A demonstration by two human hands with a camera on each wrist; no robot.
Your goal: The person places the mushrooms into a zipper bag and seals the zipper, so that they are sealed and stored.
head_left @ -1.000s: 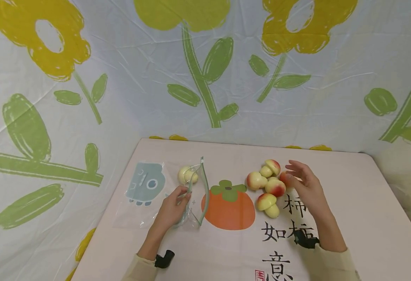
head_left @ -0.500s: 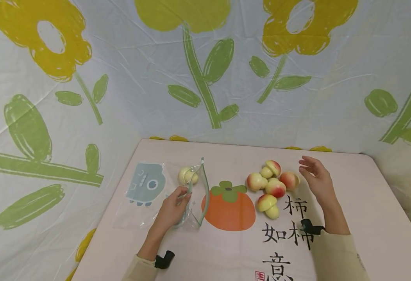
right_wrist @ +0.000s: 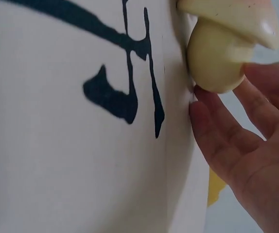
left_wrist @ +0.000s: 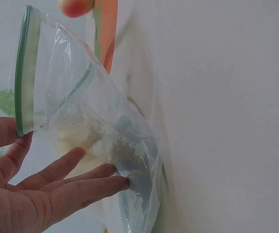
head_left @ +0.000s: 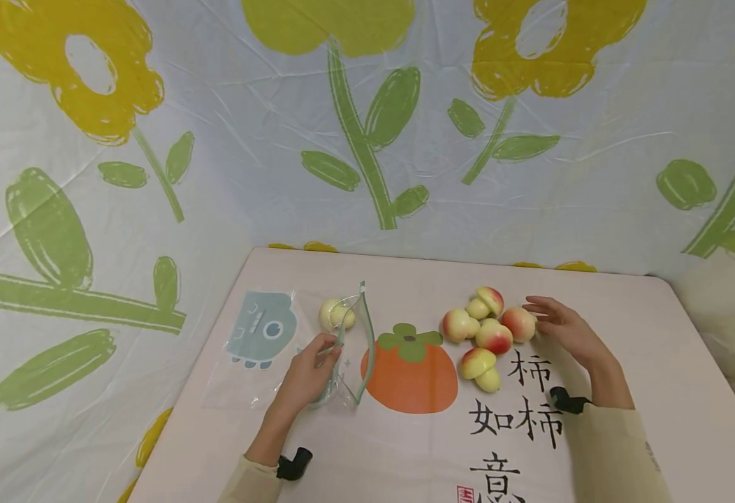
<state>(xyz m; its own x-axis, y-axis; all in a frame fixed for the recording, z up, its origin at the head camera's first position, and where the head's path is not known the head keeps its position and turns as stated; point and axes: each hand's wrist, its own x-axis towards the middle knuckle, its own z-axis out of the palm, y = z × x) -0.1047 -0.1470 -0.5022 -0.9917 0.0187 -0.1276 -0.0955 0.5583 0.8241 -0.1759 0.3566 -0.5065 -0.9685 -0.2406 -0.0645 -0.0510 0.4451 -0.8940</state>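
My left hand [head_left: 311,370] pinches the green zip edge of a clear zip bag [left_wrist: 76,63] between thumb and a finger, its other fingers spread along the plastic. The bag's mouth gapes to the right. Inside lies a pale yellow toy mushroom [head_left: 336,315], blurred by the film in the left wrist view. At the right, several yellow toy mushrooms with red-tinged caps are clustered. My right hand [head_left: 565,328] is at the rightmost toy mushroom [head_left: 520,325]. In the right wrist view, the thumb tip meets its stem [right_wrist: 219,58], with relaxed fingers just below the stem's end.
A printed persimmon [head_left: 410,374] and black characters [head_left: 515,416] decorate the pale table cover. One toy mushroom [head_left: 481,368] lies nearest me, in front of the others. Flowered cloth [head_left: 367,140] hangs behind the table and along its left side.
My right hand drew back to the right from the rightmost toy mushroom, then came in again lower, at its stem. The left hand and the zip bag stay where they were.
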